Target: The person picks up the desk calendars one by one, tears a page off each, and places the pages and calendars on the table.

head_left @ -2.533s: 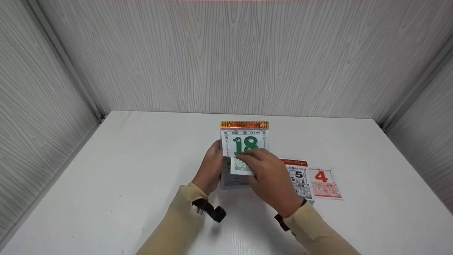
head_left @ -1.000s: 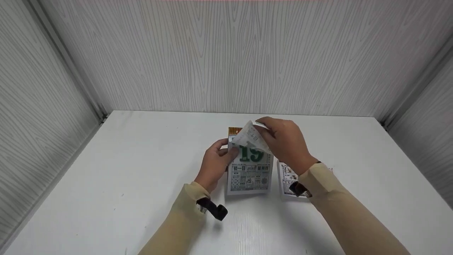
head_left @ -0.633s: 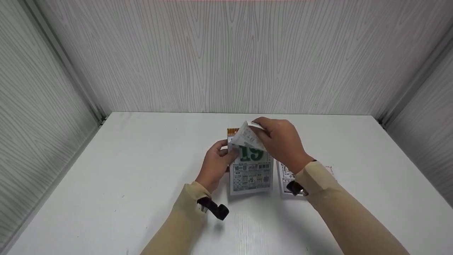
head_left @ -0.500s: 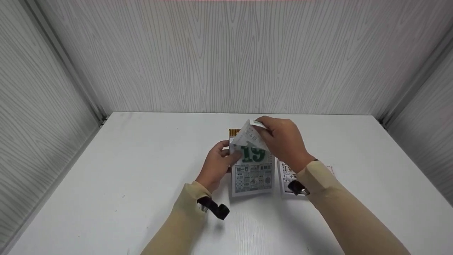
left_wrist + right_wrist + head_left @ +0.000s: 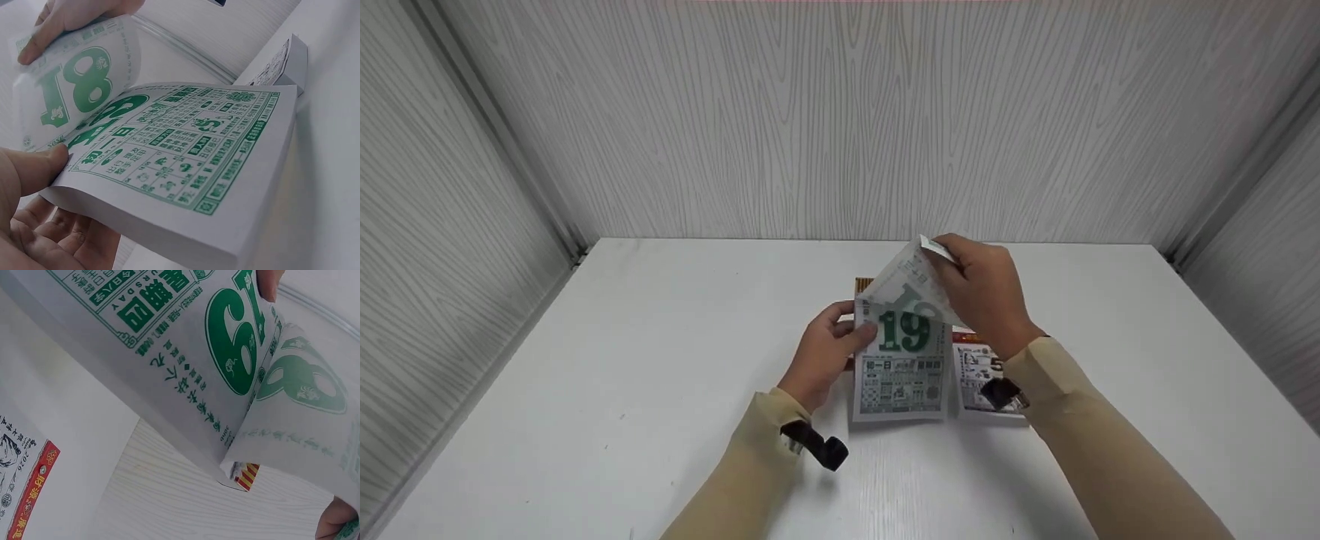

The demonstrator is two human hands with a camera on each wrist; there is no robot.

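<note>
Right hand (image 5: 986, 292) is pinching the far corner of the green "18" page (image 5: 911, 281), fingers clamped on the paper, and is lifting it higher and further toward 1 o'clock than half a second ago. The sheet is peeling off the tear-off calendar pad (image 5: 898, 375) but is still hanging on at the gold binding strip (image 5: 863, 284). The "19" page (image 5: 904, 331) is now showing in full beneath it.

Left hand (image 5: 825, 352) is bracing the pad at its 9 o'clock edge, thumb (image 5: 34, 166) pressing the top sheet, fingers curling under the block. The pad is resting on the white table (image 5: 622, 375), near centre.

Judgement: the tear is partway along; the page is not yet free.

A second calendar pad (image 5: 979, 371) is lying just beside the first, at 3 o'clock, partly hidden under the right sleeve (image 5: 1065, 390).
</note>
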